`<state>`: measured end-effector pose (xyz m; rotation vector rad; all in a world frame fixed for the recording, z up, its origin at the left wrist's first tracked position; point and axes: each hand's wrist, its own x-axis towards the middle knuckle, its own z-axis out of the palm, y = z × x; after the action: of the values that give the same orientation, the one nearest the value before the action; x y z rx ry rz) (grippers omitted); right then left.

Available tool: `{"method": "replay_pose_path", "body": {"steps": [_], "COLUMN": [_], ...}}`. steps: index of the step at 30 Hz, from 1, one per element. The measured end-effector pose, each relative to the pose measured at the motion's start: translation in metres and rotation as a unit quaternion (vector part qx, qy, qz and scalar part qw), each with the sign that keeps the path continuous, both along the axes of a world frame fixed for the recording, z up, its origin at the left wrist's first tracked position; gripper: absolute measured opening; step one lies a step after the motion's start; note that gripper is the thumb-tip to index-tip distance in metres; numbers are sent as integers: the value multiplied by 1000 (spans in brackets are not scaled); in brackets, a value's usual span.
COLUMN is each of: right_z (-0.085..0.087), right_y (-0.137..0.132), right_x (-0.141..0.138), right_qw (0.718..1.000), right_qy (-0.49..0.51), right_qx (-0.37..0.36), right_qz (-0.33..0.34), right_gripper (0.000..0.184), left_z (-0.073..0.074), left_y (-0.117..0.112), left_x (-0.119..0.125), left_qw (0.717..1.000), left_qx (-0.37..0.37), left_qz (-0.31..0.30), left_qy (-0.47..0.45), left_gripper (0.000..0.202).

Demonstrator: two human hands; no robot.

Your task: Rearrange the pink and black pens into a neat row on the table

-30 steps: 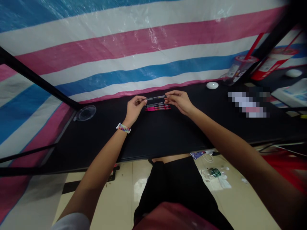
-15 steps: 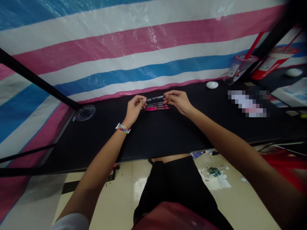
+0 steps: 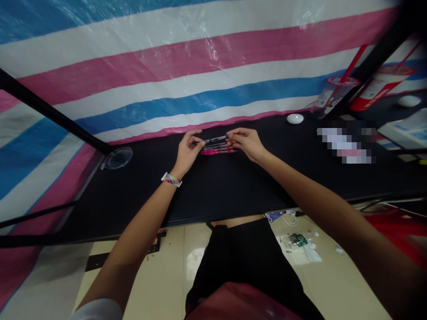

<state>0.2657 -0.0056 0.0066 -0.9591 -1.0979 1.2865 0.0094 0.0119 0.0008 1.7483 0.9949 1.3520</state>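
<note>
- My left grip (image 3: 191,149) is spread: the forefinger is lifted clear of the thumb, and the thumb is at the left end of a dark pen (image 3: 217,139); I cannot tell whether it touches.
- My right grip (image 3: 245,143) has its fingers bent around the dark pen's right end; they hide that end, so I cannot tell how firmly they pinch.
- The dark pen lies crosswise between my two grips, tilted slightly, its right end farther from me, nearer the table's back edge than its front edge.
- Just on my side of it, more slim pens (image 3: 218,146) lie in a row roughly along the table (image 3: 227,191), and the pink pens (image 3: 218,151) are the nearest to me.
- I wear a multicoloured wristband (image 3: 171,179) on my left wrist.
- A clear round lid (image 3: 118,158) lies near the table's far left corner.
- Well to the right, a white oval object (image 3: 295,118) sits near the back edge; beyond it stands a clear cup (image 3: 328,98) with a red straw (image 3: 354,63).
- A striped sheet (image 3: 200,75) rises behind the back edge.
</note>
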Motion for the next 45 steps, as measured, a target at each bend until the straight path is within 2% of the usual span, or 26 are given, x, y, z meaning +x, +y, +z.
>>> {"method": "replay_pose_path", "body": {"steps": [2,3,6,9,12,13,16,17,19,21,23,29,38,45], "right_z": [1,1,1,1,0,0,0,0,0,0,0,3,2,-2], "right_y": [0,0,0,1,1,1,0,0,0,1,1,2,3,6], "right_x": [0,0,0,1,1,1,1,0,0,-1,0,3,3,6], "right_qw": [1000,1000,1000,1000,1000,1000,1000,1000,1000,1000,1000,1000,999,999], "right_qy": [-5,-7,-8,-1,4,4,3,4,3,-2,-8,-4,-3,4], "right_qx": [-4,-5,0,4,6,7,7,7,6,5,5,17,33,46], "right_qz": [-7,-9,-8,-5,-3,-3,-4,-6,-9,-10,-11,-14,-15,-12], "right_gripper": [21,22,23,21,21,21,22,22,23,22,20,21,18,20], "left_z": [0,0,-1,-2,-3,-3,-4,-5,-4,-2,0,3,0,4], "left_y": [0,0,0,0,-1,-1,-2,-2,-2,-1,-1,-1,2,-2], "left_x": [0,-1,0,0,2,3,4,4,3,1,0,1,-2,-1], "left_qw": [1000,1000,1000,1000,999,999,999,999,998,997,995,998,999,999], "left_qx": [13,10,-15,-4,34,37,18,9,-6,-6,8,9,-30,-27], "left_qz": [-1,-6,-19,-15,-7,-3,22,35,49,46,37,23,9,7], "left_qy": [-1,-4,-4,9,28,34,35,32,43,69,89,51,36,42], "left_gripper": [55,53,26,26,55,57,31,30,47,54,50,11,19,17]}}
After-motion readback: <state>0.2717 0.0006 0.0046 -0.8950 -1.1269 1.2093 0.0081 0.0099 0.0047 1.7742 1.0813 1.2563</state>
